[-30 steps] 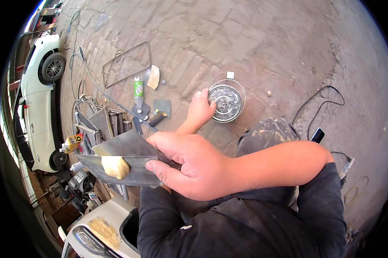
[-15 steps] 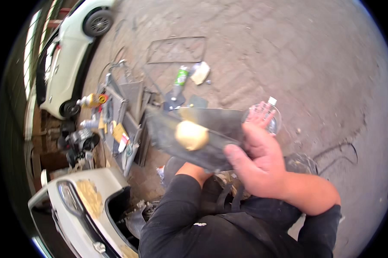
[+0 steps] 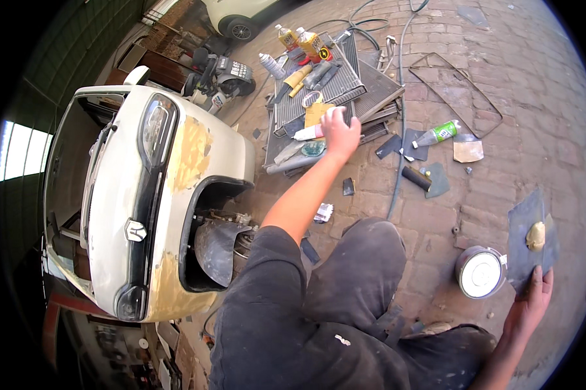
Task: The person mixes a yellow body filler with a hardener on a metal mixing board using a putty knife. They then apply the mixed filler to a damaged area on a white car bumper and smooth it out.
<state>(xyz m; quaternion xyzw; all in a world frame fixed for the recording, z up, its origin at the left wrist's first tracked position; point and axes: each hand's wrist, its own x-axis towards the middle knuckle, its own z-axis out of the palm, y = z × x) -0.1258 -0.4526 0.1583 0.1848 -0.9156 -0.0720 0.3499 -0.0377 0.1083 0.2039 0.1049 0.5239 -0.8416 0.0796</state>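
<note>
My left hand (image 3: 340,133), fingers curled and apart, reaches over a cluttered stack of metal radiators (image 3: 378,101), just by a white and pink tube (image 3: 304,133) and a yellow sheet (image 3: 313,114). At the right, my right hand (image 3: 532,299) grips the lower end of dark grey plates (image 3: 520,214) bearing a lump of cream putty (image 3: 535,236). Just left of that hand stands a round can (image 3: 465,273) with a white top on the paved floor. Bottles (image 3: 286,39), rolls and other small items lie on the stack, partly behind my fingers.
A pale car body (image 3: 111,195) with yellow filler patches fills the left. Behind it are a scooter (image 3: 231,81) and another car (image 3: 241,13). Hoses (image 3: 400,169), a thin frame (image 3: 439,75), a green-labelled bottle (image 3: 442,132) and scraps lie on the floor.
The view has swung toward the car body. My left hand has moved from the can to the radiator stack. My right hand has carried the plates out to the right.
</note>
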